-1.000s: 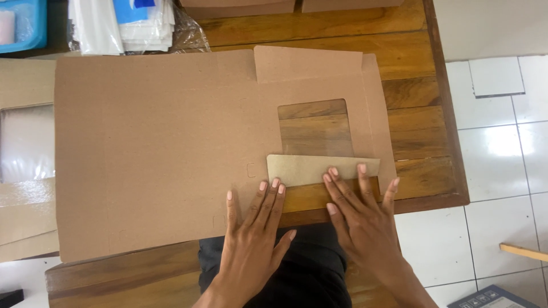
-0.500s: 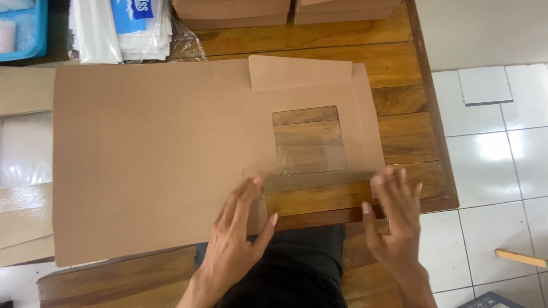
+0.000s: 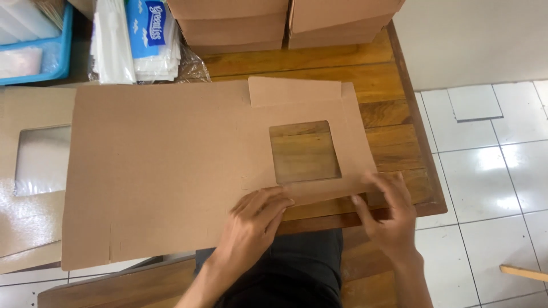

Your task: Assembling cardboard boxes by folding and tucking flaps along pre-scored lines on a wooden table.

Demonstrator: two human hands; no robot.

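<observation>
We have a flat brown cardboard box blank [image 3: 171,171] spread across the wooden table [image 3: 394,102], with its left part reaching past the table's near edge and a square window cut-out [image 3: 304,151] toward its right end, through which the wood shows. Our left hand [image 3: 254,219] lies palm down on the near edge of the blank, just below and left of the window, fingers stretched flat and pressing the sheet, with nothing enclosed in its grip. Our right hand [image 3: 388,214] sits at the blank's near right corner, fingers over the narrow strip under the window; it is blurred, and we cannot tell whether its grip pinches the strip or only rests on it

A small flap [image 3: 294,91] lies along the far edge of the blank above the window. Behind it, at the far side of the table, stand two stacked brown cardboard boxes [image 3: 285,20]. To their left lies a pack of white plastic bags [image 3: 137,40], and beside that a blue tray [image 3: 40,54]. At the left, partly under our sheet, lies another cardboard blank with a clear film window [image 3: 34,165]. White floor tiles [image 3: 491,148] show on the right
</observation>
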